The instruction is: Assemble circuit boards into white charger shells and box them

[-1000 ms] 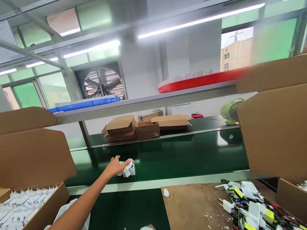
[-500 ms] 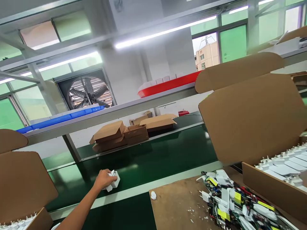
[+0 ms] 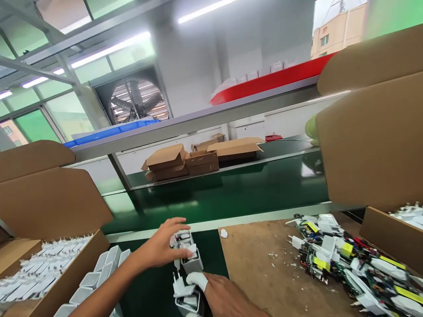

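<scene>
My left hand (image 3: 161,247) is closed around a small cluster of white charger shells (image 3: 187,250), held just above the green mat in front of me. My right hand (image 3: 221,294) comes up from the bottom edge with a white cot on one finger. Its fingers rest on another white charger part (image 3: 185,297) with plug pins. The rest of the right hand's fingers are partly cut off by the frame edge.
An open cardboard box (image 3: 49,273) of white chargers stands at the left, with loose white shells (image 3: 99,275) beside it. A brown board (image 3: 264,268) carries a pile of circuit boards (image 3: 343,259). Another open carton (image 3: 386,141) stands at the right. The green conveyor belt (image 3: 238,193) runs behind.
My left hand has pulled the white shells back from the conveyor belt to the mat near me. My right hand has come into view at the bottom.
</scene>
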### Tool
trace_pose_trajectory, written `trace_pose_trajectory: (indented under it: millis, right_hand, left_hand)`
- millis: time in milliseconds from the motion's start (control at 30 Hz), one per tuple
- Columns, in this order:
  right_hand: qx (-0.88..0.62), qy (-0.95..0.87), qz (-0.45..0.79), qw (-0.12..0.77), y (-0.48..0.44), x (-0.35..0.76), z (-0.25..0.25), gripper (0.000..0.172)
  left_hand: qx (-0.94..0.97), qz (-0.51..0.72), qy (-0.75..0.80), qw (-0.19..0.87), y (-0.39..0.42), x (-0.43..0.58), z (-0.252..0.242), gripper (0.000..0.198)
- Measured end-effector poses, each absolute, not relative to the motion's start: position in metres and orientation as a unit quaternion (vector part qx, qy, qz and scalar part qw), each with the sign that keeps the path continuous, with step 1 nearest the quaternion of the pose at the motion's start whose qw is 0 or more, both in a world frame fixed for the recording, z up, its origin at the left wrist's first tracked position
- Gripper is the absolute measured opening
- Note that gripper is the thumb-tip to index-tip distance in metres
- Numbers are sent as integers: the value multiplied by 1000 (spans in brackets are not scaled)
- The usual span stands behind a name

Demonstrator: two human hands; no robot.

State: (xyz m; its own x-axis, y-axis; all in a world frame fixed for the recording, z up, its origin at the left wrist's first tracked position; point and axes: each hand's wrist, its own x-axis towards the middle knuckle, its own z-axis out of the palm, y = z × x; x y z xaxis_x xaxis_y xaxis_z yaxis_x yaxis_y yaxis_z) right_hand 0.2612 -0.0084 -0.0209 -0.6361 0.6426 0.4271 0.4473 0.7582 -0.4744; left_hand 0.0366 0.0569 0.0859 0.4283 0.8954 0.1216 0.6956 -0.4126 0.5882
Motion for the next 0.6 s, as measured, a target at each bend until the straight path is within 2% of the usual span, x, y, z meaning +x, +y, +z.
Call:
trace_pose_trajectory:
  millis: [67, 167, 333, 433, 600]
  right_hand:
    - [-286, -890, 167, 313, -14, 265, -11, 29]
    - [-272, -905, 127, 302, -13, 264, -11, 16]
    - [-288, -896, 159, 297, -11, 256, -19, 18]
    - [-308, -890, 186, 282, -14, 254, -16, 17]
    - [-348, -859, 260, 270, -21, 250, -3, 35]
  left_hand:
    - [797, 280, 488, 217, 35, 31, 96, 44]
    - [802, 314, 452, 234, -6, 26, 96, 32]
    - [823, 292, 430, 228, -52, 27, 54, 10]
    - [818, 332, 431, 187, -56, 31, 28, 13]
    - [781, 414, 450, 125, -63, 44, -9, 18]
